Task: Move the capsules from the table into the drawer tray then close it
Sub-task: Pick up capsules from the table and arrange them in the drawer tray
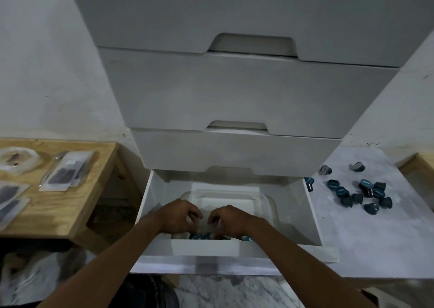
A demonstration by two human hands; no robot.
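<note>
- The drawer point(312, 213), the lowest in a white unit point(246, 91), is standing pulled out, while the drawers above it are sitting shut.
- A clear tray point(267, 204) is lying inside the drawer.
- Both arms are reaching in from the near side, with the hands hanging palm-down over the tray's near half, side by side and close but not touching.
- The left hand point(180, 216) is curling its fingers downward. They are blurred, so I cannot tell whether it is grasping anything or has let go.
- The right hand point(231, 219) is curling the same way and is just as blurred, so its grip cannot be told either.
- A few blue capsules point(199, 236) are lying in the tray's near end, right under the fingertips and partly hidden behind the drawer front.
- More are waiting on the white table point(366, 237) to the right of the drawer. Most are bunching in a loose cluster point(361, 193), with two sitting apart toward the wall.
- One stray point(309, 183) is lying just beside the drawer's right wall.
- A wooden bench point(58, 213) on the left is carrying flat packets point(67, 171).
</note>
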